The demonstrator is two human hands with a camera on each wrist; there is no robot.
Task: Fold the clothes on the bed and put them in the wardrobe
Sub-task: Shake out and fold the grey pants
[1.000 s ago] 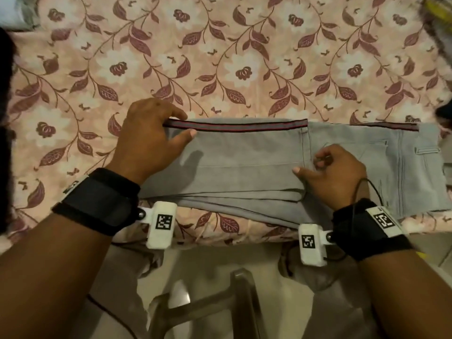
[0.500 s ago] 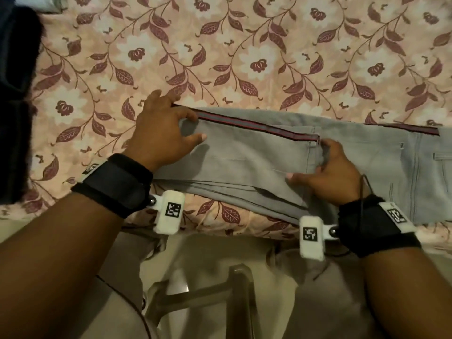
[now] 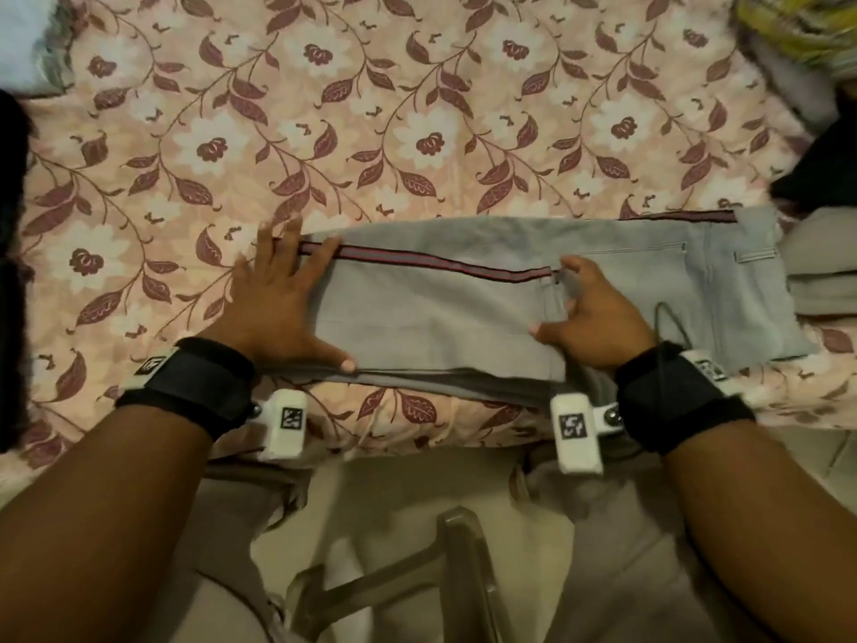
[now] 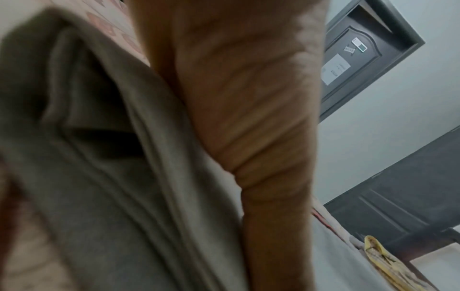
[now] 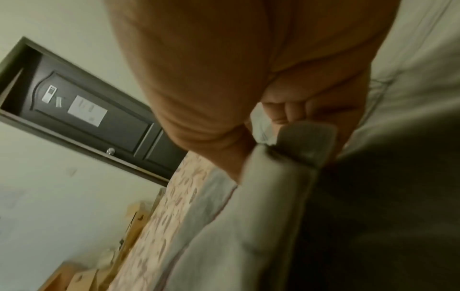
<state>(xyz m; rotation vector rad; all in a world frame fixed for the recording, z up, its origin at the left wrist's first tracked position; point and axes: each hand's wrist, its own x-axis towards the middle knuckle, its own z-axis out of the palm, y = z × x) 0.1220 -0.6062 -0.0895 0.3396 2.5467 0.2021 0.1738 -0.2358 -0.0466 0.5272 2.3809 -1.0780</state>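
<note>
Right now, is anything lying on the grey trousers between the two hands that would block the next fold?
Nothing visible. The grey trousers lie bare between the left hand and right hand.

Floral bedsheet (image 3: 417, 132) under hands; dark panelled door (image 5: 99, 118) in pale wall (image 5: 49, 196) beyond; tiled floor (image 3: 830, 457) below wrists.

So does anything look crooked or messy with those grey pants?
A bit. On the grey pants, the folded-over leg's striped edge slants instead of lining up with the far edge, and lower layers stick out along the near side.
</note>
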